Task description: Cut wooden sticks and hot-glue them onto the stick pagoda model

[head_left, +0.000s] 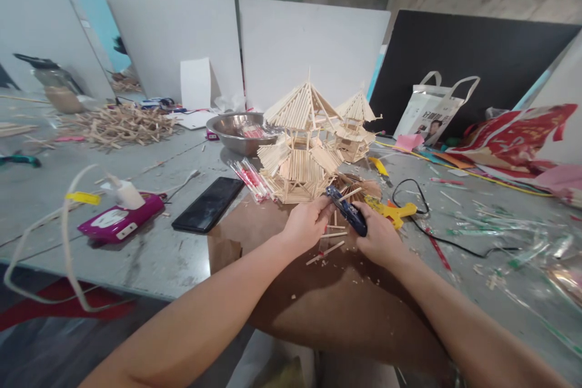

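Note:
My right hand [379, 236] is closed round the blue handles of a pair of cutting pliers [350, 213], whose head points up and to the left. Fingers pinched, my left hand [308, 223] is right beside the head of the pliers. A thin wooden stick [351, 194] crosses at the jaws, in line with my left fingertips, which are partly hidden. Short cut sticks [325, 253] and crumbs lie below on a brown board [291, 297]. Just beyond my hands stands a pavilion model [302, 154] built of sticks, with a smaller stick model [355, 127] behind it.
A yellow glue gun [398, 214] with a black cord lies right of my hand. Leftward are bundled sticks in wrappers [252, 180], a phone [208, 205], a purple power strip [120, 218], a metal bowl [240, 136] and a stick heap [120, 124]. Plastic wrappers [522, 248] litter the right.

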`<state>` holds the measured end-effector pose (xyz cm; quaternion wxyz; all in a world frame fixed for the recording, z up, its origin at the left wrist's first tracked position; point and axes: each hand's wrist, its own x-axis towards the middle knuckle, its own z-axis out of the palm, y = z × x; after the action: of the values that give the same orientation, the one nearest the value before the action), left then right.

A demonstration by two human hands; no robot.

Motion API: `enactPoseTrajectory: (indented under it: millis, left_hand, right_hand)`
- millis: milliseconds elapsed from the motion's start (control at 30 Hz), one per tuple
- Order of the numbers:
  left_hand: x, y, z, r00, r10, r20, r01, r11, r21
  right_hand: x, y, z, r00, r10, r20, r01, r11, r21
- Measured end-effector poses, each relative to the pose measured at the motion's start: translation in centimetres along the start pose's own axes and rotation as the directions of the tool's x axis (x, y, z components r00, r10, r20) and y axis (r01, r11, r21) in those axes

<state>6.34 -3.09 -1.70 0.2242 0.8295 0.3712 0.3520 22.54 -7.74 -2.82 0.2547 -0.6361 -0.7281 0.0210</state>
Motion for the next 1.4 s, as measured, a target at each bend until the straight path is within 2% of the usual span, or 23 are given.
enactPoseTrajectory:
  millis: [300, 433, 567, 667, 767, 900, 1000, 1067, 1133, 1233, 1400]
  left_hand:
    - [0.3, 0.4, -0.5, 0.993, 0.077, 0.089, -0.057, 0.976, -0.21]
    - [0.5, 0.3, -0.9, 0.978, 0.061, 0.199, 0.015, 0.933, -0.36]
    - [0.6, 0.3, -1.2, 0.946, 0.035, 0.323, 0.144, 0.846, -0.513]
    - [0.6, 0.3, -1.4, 0.924, 0.021, 0.381, 0.212, 0.802, -0.559]
    - [0.7, 0.3, -1.3, 0.941, 0.034, 0.338, 0.149, 0.852, -0.501]
    - [0.6, 0.2, -0.8, 0.984, 0.088, 0.156, -0.035, 0.949, -0.314]
    - [0.3, 0.1, -0.3, 0.997, 0.055, 0.051, -0.043, 0.979, -0.199]
    - [0.2, 0.1, -0.1, 0.999, 0.042, 0.02, -0.038, 0.986, -0.161]
    - [0.2, 0.2, -0.2, 0.998, 0.056, 0.016, -0.052, 0.984, -0.17]
    - [0.3, 0.4, -0.4, 0.996, 0.066, 0.065, -0.047, 0.964, -0.26]
    - [0.5, 0.4, -0.9, 0.963, 0.022, 0.268, 0.13, 0.835, -0.535]
  right_hand:
    - [-0.1, 0.2, -0.1, 0.997, -0.066, -0.034, 0.067, 0.997, 0.048]
    - [-0.2, 0.1, -0.2, 0.999, -0.051, -0.018, 0.052, 0.997, 0.061]
    - [-0.2, 0.1, -0.3, 0.999, -0.041, 0.019, 0.04, 0.997, 0.071]
    - [-0.3, 0.1, -0.4, 0.999, -0.035, 0.034, 0.033, 0.998, 0.061]
    - [-0.3, -0.1, -0.7, 0.999, -0.024, 0.048, 0.022, 0.999, 0.04]
    - [-0.3, -0.4, -0.9, 0.998, 0.009, 0.055, -0.008, 1.0, -0.015]
    - [-0.3, -0.5, -0.7, 0.999, 0.011, 0.038, -0.01, 0.999, -0.035]
    - [-0.2, -0.4, -0.5, 0.999, 0.012, 0.03, -0.011, 0.999, -0.036]
    - [-0.1, -0.3, -0.4, 1.0, 0.006, 0.021, -0.006, 1.0, -0.021]
    - [-0.1, -0.1, -0.3, 1.0, -0.014, 0.014, 0.014, 1.0, 0.015]
    - [-0.1, 0.1, -0.3, 0.999, -0.053, 0.006, 0.052, 0.997, 0.058]
